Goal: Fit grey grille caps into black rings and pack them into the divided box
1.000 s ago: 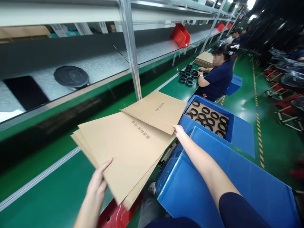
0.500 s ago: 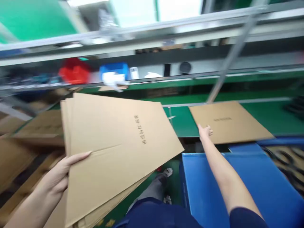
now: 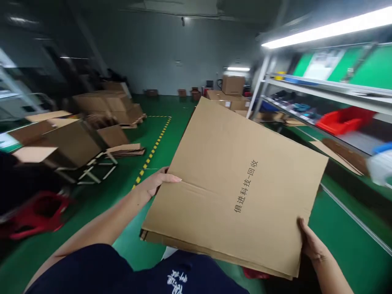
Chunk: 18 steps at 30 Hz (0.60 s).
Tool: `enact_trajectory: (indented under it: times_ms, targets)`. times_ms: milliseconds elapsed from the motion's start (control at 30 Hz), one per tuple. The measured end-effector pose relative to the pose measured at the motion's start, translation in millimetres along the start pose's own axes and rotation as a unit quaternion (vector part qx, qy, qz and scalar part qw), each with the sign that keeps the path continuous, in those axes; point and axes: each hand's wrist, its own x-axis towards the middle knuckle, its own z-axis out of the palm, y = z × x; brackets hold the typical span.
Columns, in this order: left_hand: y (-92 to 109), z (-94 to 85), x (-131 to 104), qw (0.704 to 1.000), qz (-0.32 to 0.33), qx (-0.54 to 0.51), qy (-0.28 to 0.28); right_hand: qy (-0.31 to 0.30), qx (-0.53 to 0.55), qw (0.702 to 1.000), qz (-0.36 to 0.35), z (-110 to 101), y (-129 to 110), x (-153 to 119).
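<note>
So from my seat at the feed, both hands are clamped on a stack of flat cardboard sheets [image 3: 214,163], well apart from each other. The left hand [image 3: 159,181] has the left edge, thumb lying flat on the top face, right by a shallow crease (other fingers are out of sight, so I can't tell how they sit). The right hand [image 3: 314,246] pinches the opposite edge low down, thumb on top there too. The stack is tilted, out in front of the navy shirt [image 3: 196,275], and I can see more than one layer along its bottom edge. Dark printed characters run slantwise across the top sheet.

Over on the right there's a long green surface [image 3: 339,220] partly behind the cardboard, with a red bin [image 3: 344,119] on the shelf above it and a lit tube lamp [image 3: 330,28] higher up. On the left I've got a red stool [image 3: 36,220], an open carton [image 3: 69,141] and, further back, boxes [image 3: 113,106] on a pallet. Yellow-and-dark tape [image 3: 158,143] marks the green floor [image 3: 167,152].
</note>
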Motion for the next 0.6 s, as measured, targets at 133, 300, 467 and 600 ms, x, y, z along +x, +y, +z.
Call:
enact_trajectory:
  times_ms: [133, 300, 467, 600]
  targets:
    - [14.6, -154.5, -46.0, 0.988, 0.055, -0.018, 0.141, -0.125, -0.070, 0.986, -0.080, 188.7, -24.8, 29.7]
    - [-11.2, -332.3, -101.6, 0.953, 0.032, -0.021, 0.299, -0.297, -0.103, 0.947, -0.066, 413.4, -9.0, 51.4]
    - [-51.0, -440.1, -147.6, 0.926, -0.040, -0.059, 0.370, -0.378, -0.162, 0.909, 0.066, 588.2, 71.8, 64.9]
    - [-69.8, -477.4, -166.2, 0.884, -0.152, -0.048, 0.439, -0.409, -0.237, 0.871, 0.137, 684.0, 117.1, 77.7]
